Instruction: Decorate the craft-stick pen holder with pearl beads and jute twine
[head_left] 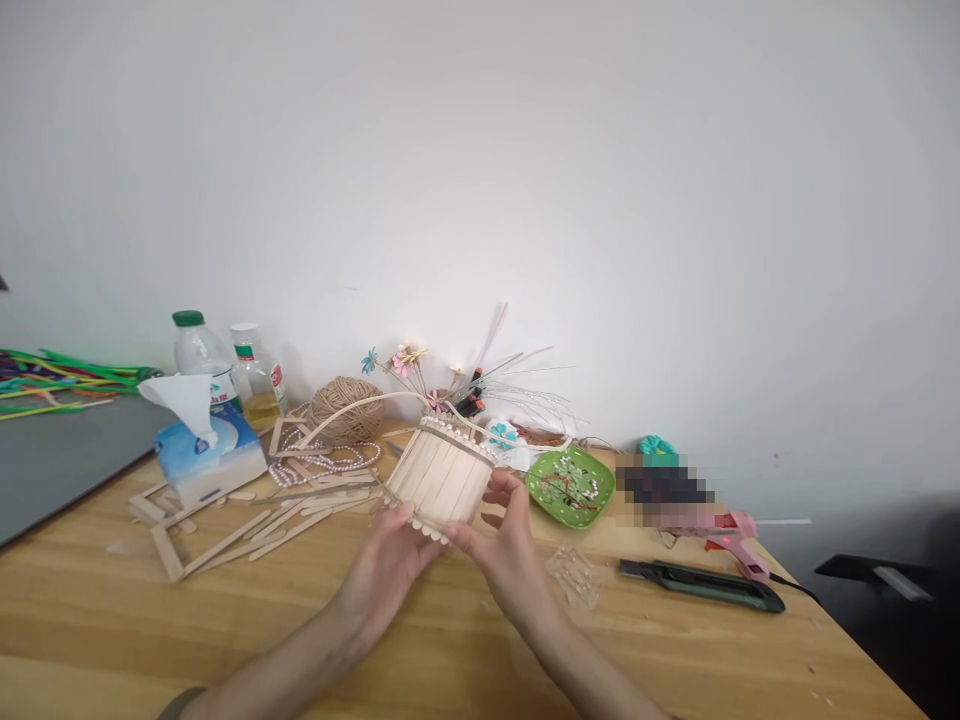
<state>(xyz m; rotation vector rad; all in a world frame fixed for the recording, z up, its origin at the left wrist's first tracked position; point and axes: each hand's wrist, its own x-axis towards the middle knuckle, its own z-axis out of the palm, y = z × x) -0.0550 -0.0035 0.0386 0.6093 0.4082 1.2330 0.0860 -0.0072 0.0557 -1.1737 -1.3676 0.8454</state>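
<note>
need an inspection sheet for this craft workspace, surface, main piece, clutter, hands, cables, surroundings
surface: wooden table, with small scraps at right
job's things: stick container, tilted, pearl beads along its far rim
clutter: loose craft sticks, twine ball, tissue box, green dish holding small pieces, cutter, pink glue gun
hands: left hand and right hand both hold the container's near end
cables: black cord from the glue gun toward the table's right edge
surroundings: pale wall behind; dark object at far right, unclear
</note>
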